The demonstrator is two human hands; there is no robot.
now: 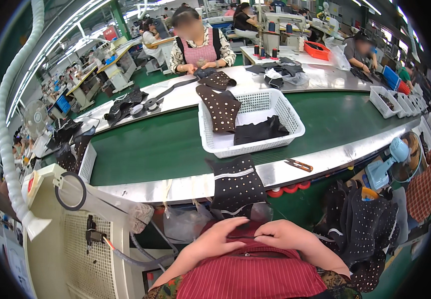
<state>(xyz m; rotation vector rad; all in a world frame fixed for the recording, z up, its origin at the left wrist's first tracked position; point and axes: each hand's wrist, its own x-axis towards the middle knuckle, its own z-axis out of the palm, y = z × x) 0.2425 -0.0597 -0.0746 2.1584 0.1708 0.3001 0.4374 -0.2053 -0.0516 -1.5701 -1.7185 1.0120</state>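
On a busy sewing floor, the left hand (216, 241) I am following from a distance is resting open over a red pinstriped apron (248, 279), its thumb standing apart from its fingers. The right hand (281, 235) is lying opposite, fingers curling at the apron's upper part; I am not able to tell whether they are gripping anything. Just beyond both hands, a white-dotted black fabric piece (236, 185) with a pale band is draping over the metal near edge of a green-topped bench (150, 154). To its right, a pair of orange-handled thread snips (300, 165) is lying on that metal strip. Farther in, a white plastic basket (255, 150) is holding a dotted brown piece (220, 110), which is leaning up over the rim, and a plain black piece (260, 131). Across the bench, a co-worker in a pink checked apron (203, 52) is handling dark material. At right, below bench level, dotted black pieces (360, 214) are hanging in a thick pile.
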